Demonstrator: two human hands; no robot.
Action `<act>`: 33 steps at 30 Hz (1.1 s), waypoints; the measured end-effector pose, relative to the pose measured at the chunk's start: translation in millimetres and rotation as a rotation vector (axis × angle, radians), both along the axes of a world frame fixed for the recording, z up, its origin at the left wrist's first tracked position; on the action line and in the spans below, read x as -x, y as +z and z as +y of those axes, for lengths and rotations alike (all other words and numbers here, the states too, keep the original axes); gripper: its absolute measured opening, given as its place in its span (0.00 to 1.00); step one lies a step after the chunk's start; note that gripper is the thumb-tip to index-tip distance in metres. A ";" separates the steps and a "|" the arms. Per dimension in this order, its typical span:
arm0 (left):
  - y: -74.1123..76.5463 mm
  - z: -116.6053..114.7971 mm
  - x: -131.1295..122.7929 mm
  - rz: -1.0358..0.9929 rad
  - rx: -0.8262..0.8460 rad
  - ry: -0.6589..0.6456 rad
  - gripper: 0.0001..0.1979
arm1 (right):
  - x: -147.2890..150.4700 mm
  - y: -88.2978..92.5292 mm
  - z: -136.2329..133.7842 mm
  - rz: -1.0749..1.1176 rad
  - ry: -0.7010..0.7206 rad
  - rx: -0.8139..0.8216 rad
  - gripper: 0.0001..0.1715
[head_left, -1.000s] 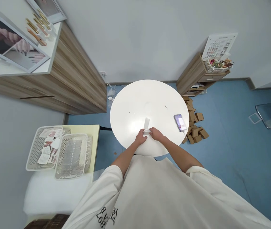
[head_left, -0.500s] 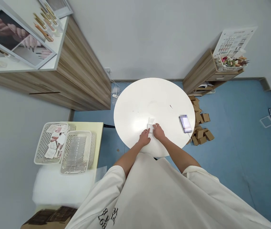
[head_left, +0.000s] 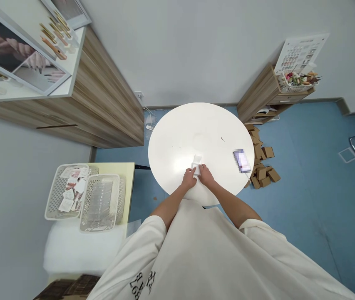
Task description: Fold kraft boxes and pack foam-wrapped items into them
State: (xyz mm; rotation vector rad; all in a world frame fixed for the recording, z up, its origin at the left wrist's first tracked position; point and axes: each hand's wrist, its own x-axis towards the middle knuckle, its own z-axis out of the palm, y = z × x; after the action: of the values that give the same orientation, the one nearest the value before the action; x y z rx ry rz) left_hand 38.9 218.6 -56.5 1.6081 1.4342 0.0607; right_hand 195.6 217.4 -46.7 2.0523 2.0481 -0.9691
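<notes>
A small white box with its flap raised lies near the front of the round white table. My left hand grips its left side, with the fingers curled in and the thumb at the near edge. On the opposite side my right hand is closed on the box, its fingertips bent over the edge. Both hands partly cover the box, and whatever lies inside it is too small to make out.
A phone with a cable lies on the table's right side. Brown cardboard boxes are heaped on the floor beyond. At left, a yellow side table bears plastic baskets of cards and clear packs. A wooden cabinet stands behind.
The view has shifted slightly. My right hand has moved a little toward the left and nearer to me along the box; my left hand stays at its side.
</notes>
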 end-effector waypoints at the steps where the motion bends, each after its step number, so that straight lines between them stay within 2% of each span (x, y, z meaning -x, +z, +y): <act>1: -0.8 -3.8 3.4 -0.012 -0.011 -0.009 0.39 | 0.2 -2.4 -3.7 0.010 0.005 -0.005 0.38; 5: -2.1 -15.4 18.9 -0.027 -0.051 -0.043 0.38 | 7.7 -13.3 -17.2 0.051 0.000 -0.031 0.39; 9: 0.5 -15.6 39.7 0.023 -0.079 -0.019 0.36 | 29.5 -21.1 -15.8 0.107 0.005 -0.071 0.39; 15: 6.4 -4.7 92.7 0.064 -0.054 0.026 0.37 | 78.7 -26.3 11.4 0.148 0.114 -0.120 0.33; 21: 8.5 9.2 153.4 0.162 -0.082 0.091 0.35 | 144.7 -30.6 41.9 0.178 0.214 -0.147 0.30; 27: 18.0 21.9 194.9 0.258 -0.251 -0.105 0.32 | 194.6 -27.1 62.6 0.140 0.243 -0.175 0.26; 33: 18.5 22.1 207.2 0.285 -0.289 -0.237 0.33 | 203.5 -11.5 61.5 0.045 0.253 -0.138 0.30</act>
State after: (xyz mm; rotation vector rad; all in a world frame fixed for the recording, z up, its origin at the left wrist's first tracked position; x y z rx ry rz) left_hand -168.3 240.7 -38.0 2.0825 1.4869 -0.1074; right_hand -7.9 278.9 -58.2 1.7833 2.3863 -0.8598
